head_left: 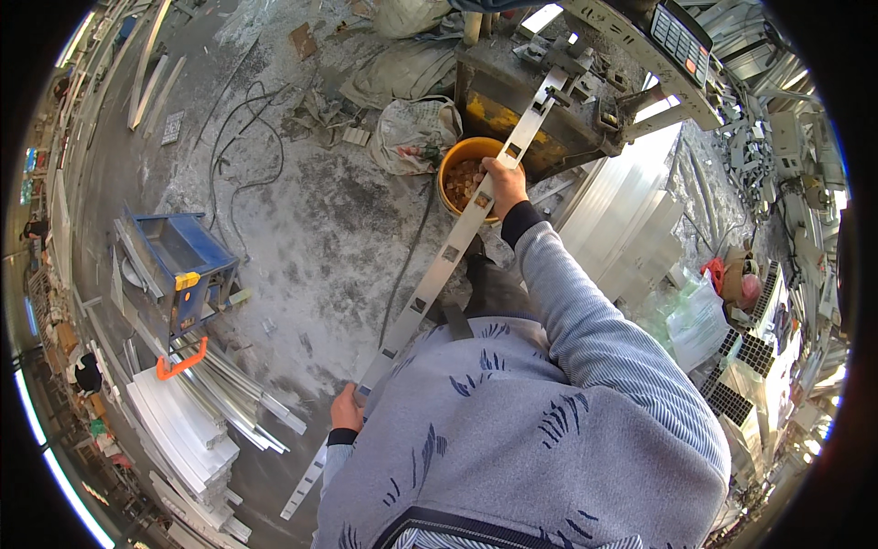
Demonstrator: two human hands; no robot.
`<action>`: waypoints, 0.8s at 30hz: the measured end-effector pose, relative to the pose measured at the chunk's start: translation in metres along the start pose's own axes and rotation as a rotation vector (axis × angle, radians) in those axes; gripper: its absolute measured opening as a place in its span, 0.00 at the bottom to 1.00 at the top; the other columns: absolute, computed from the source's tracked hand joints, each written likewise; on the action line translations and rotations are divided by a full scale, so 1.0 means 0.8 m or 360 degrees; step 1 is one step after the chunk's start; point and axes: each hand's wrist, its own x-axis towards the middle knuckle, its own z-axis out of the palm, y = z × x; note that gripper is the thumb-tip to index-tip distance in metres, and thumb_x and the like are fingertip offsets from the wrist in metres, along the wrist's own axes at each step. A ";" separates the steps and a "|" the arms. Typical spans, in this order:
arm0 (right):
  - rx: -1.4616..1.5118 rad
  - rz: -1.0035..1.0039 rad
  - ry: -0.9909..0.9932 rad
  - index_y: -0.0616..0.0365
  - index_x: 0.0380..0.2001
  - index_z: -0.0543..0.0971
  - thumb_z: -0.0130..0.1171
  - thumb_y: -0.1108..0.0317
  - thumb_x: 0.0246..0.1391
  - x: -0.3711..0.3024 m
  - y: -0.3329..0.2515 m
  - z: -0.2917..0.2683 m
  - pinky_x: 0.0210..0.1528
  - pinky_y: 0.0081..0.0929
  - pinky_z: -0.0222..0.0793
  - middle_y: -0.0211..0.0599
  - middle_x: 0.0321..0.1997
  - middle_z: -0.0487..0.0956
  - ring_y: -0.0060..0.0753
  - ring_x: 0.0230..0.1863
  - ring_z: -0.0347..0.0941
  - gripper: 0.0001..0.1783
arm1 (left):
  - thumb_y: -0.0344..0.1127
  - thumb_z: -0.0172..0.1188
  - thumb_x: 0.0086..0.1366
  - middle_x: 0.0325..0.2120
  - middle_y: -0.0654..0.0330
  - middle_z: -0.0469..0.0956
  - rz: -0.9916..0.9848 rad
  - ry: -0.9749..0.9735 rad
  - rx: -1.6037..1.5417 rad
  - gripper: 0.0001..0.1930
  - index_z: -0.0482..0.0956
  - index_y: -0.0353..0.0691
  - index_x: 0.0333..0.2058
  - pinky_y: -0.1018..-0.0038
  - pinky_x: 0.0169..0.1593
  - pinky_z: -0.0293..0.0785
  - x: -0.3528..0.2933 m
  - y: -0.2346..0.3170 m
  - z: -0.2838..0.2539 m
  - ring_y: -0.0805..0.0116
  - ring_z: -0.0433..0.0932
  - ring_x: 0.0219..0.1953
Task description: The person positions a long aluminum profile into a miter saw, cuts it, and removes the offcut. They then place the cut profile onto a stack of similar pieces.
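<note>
Nearest, the left hand (pixel 347 408) grips the long bar (pixel 465 228), which slants forward past the right hand (pixel 506 188), also closed around it; firm holds, well apart, should stop it swinging. Just beyond, the yellow bucket (pixel 468 149) contains small pieces (pixel 460 186); the white sack (pixel 410 128) hides its contents.

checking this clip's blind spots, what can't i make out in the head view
All head view:
Part of the slotted metal bar: hidden behind the left hand and cuff.
Most of the left forearm: hidden by the person's body.
Pieces in the yellow bucket: too small to identify.
Rest of the pale sack: cut off by the top edge.
</note>
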 end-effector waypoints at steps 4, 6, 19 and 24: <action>-0.0030 0.0057 -0.0013 0.58 0.37 0.74 0.64 0.64 0.58 0.024 -0.012 -0.010 0.29 0.38 0.78 0.36 0.27 0.78 0.35 0.25 0.78 0.11 | 0.40 0.65 0.58 0.33 0.41 0.82 0.0058 0.0048 -0.0035 0.17 0.78 0.39 0.44 0.51 0.41 0.75 0.013 0.003 0.011 0.37 0.81 0.38; -0.0064 -0.0003 0.0027 0.59 0.35 0.75 0.63 0.64 0.58 0.038 -0.023 -0.013 0.28 0.37 0.78 0.37 0.25 0.78 0.35 0.24 0.77 0.11 | 0.37 0.63 0.59 0.32 0.41 0.81 0.0049 0.0000 -0.0027 0.15 0.78 0.40 0.44 0.50 0.40 0.74 0.023 0.006 0.016 0.37 0.80 0.38; -0.0148 -0.0161 0.0180 0.61 0.58 0.72 0.65 0.63 0.58 0.074 -0.069 -0.123 0.39 0.35 0.79 0.41 0.44 0.80 0.34 0.40 0.80 0.27 | 0.41 0.67 0.57 0.27 0.41 0.81 0.0122 0.0014 -0.0056 0.17 0.79 0.41 0.44 0.50 0.38 0.74 0.039 0.032 0.012 0.37 0.81 0.35; -0.1802 -0.0720 0.1028 0.60 0.57 0.75 0.66 0.57 0.45 0.120 -0.150 -0.223 0.50 0.37 0.77 0.43 0.40 0.85 0.44 0.44 0.83 0.35 | 0.42 0.68 0.56 0.27 0.40 0.81 0.0064 0.0008 -0.0112 0.17 0.79 0.41 0.41 0.49 0.38 0.74 0.041 0.047 0.006 0.36 0.81 0.35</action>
